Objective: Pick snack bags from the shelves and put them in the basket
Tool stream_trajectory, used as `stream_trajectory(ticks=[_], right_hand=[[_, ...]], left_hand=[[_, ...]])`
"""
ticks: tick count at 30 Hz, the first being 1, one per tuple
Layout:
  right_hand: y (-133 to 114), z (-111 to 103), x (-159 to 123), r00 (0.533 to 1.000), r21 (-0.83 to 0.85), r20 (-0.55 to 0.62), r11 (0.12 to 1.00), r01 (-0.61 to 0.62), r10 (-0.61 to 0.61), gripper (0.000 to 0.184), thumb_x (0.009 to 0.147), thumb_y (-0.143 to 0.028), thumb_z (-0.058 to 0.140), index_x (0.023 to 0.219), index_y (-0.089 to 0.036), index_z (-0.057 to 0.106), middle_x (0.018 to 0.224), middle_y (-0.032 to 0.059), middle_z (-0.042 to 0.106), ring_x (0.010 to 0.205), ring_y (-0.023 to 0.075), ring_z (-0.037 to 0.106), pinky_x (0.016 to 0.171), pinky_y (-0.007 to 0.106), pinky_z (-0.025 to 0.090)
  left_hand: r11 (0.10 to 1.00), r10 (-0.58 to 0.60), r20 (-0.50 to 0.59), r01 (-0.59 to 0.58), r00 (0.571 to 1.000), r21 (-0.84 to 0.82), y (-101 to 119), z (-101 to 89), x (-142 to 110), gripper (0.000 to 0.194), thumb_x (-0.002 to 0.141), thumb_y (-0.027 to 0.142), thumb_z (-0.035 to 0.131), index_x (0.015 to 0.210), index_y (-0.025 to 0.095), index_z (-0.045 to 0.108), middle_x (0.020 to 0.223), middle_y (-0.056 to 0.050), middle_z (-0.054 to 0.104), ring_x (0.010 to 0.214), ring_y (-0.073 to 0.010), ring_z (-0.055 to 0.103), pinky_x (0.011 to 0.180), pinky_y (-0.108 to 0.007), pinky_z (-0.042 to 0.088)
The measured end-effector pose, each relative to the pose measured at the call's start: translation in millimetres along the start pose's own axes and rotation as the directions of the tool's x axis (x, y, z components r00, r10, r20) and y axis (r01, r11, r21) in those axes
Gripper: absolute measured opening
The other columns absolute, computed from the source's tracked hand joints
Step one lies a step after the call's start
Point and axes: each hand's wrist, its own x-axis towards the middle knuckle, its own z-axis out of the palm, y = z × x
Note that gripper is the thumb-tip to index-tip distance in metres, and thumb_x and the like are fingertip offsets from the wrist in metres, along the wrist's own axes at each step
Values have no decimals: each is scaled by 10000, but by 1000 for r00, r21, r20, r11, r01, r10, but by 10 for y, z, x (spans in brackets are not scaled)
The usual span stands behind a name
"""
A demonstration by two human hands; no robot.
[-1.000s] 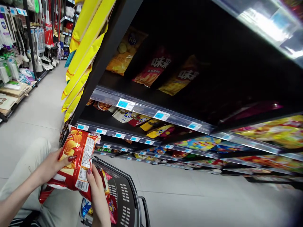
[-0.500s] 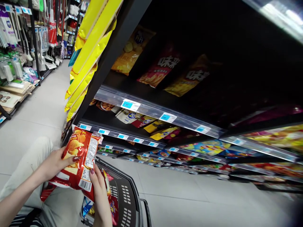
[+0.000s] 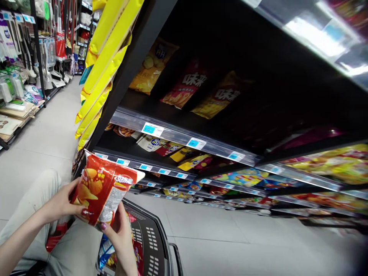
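A red bag of chips (image 3: 99, 188), printed with pictures of ridged chips and a white text panel, is held up between my two hands. My left hand (image 3: 64, 203) grips its left side, thumb across the front. On the lower right side, my right hand (image 3: 116, 226) has its thumb on the front and its other fingers behind the bag, partly hidden. Below the bag stands a dark shopping basket (image 3: 152, 234). Inside it lie a blue shiny packet (image 3: 105, 251) and a red packet (image 3: 138, 255), partly covered by my right arm.
Dark shelves with price tags (image 3: 153, 129) rise ahead and to the right, holding snack bags (image 3: 185, 84). Yellow bags (image 3: 106, 69) hang at the shelf end. Across the aisle floor (image 3: 54, 130), a rack of household goods (image 3: 21, 76) stands at left.
Both hands have tilted and turned the chip bag, so its top edge now points more to the upper right. My right thumb sits lower on it. The view has shifted slightly.
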Motion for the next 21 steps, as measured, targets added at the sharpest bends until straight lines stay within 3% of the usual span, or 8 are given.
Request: stream_trajectory(ticks=[3,6,8,9,12,14,17,21], right_hand=[[72,-21,-11,997,-59,-70,998,35,-39,692,604,-383,844,1209,-193,567,1201,108,676,1164,283,608,977,367,500],[144,32,-13,967,-209,-227,976,68,-116,651,682,-436,778,1230,-191,527,1175,123,668,1054,278,650,902,381,533],[182,107,-15,897,-479,-350,874,76,-270,625,736,-416,736,1269,-192,499,1190,146,647,1037,294,642,885,416,526],[199,155,-20,844,-628,-367,773,86,-392,611,759,-394,720,1288,-190,492,1193,162,637,1045,310,629,882,437,516],[245,319,-60,695,-903,-173,393,170,-698,592,818,-299,674,1356,-174,463,1177,209,618,1063,350,585,858,482,493],[266,423,-112,660,-935,-5,237,263,-751,621,842,-267,635,1415,-169,415,1186,223,604,1073,369,562,845,516,485],[273,521,-198,669,-896,152,184,404,-727,650,844,-272,592,1454,-196,382,1213,198,611,1098,379,539,941,623,416],[251,516,-231,671,-817,295,185,546,-680,691,817,-174,544,1475,-263,354,1162,112,681,1007,318,600,1009,648,383]], left_hand=[[1000,4,-11,-4,1000,-9,-27,0,19,842,606,372,855,1349,208,495,1350,-105,599,1251,-328,530,1036,-389,451],[995,94,-143,-89,985,35,-69,58,6,796,649,359,835,1355,253,483,1447,-100,501,1350,-318,420,1078,-376,409],[983,185,-231,-180,955,40,-121,147,-32,684,751,375,753,1366,293,463,1506,-80,425,1403,-296,343,1112,-374,370],[976,214,-250,-218,944,12,-155,203,-56,652,784,388,718,1373,313,449,1524,-67,396,1419,-289,314,1119,-375,364],[944,222,-218,-265,950,-195,-263,363,-115,805,715,466,763,1414,341,382,1535,-64,371,1432,-319,285,1092,-396,411],[916,191,-205,-249,960,-314,-305,408,-120,979,593,502,840,1428,314,365,1483,-102,442,1395,-359,348,1059,-422,452],[910,118,-294,-221,949,-349,-274,337,-76,1025,467,520,892,1356,234,470,1264,-138,640,1239,-390,533,1004,-459,498],[947,21,-405,-148,914,-286,-118,144,-13,779,406,470,917,1062,142,653,949,-125,757,1015,-392,666,907,-474,550]])
